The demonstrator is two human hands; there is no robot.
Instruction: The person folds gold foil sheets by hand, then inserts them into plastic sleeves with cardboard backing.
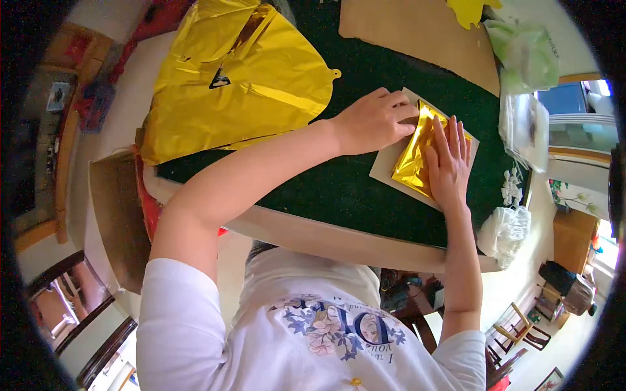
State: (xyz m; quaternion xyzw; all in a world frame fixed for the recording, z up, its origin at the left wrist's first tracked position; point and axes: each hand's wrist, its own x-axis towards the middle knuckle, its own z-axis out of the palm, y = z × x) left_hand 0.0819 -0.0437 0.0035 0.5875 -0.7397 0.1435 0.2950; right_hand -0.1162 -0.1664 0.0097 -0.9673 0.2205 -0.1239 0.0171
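A folded piece of shiny gold foil [412,159] lies on a grey-brown card [386,163] on the dark green tabletop [339,189]. My left hand [379,122] is at the foil's upper left edge, its fingers curled together; whatever is between the fingertips is too small to tell. Flat on the right part of the foil rests my right hand [450,163], with its fingers stretched out. A large sheet of yellow-gold foil [241,98] with a small round tab lies crumpled at the left of the table, behind my left forearm.
Brown cardboard [424,32] covers the table's far side. Along the right edge are a green-white plastic bag [521,55], clear plastic packets [525,130] and a white plastic bundle [505,231]. A cardboard box [117,215] stands beside the table at left. Wooden chairs [515,326] stand at lower right.
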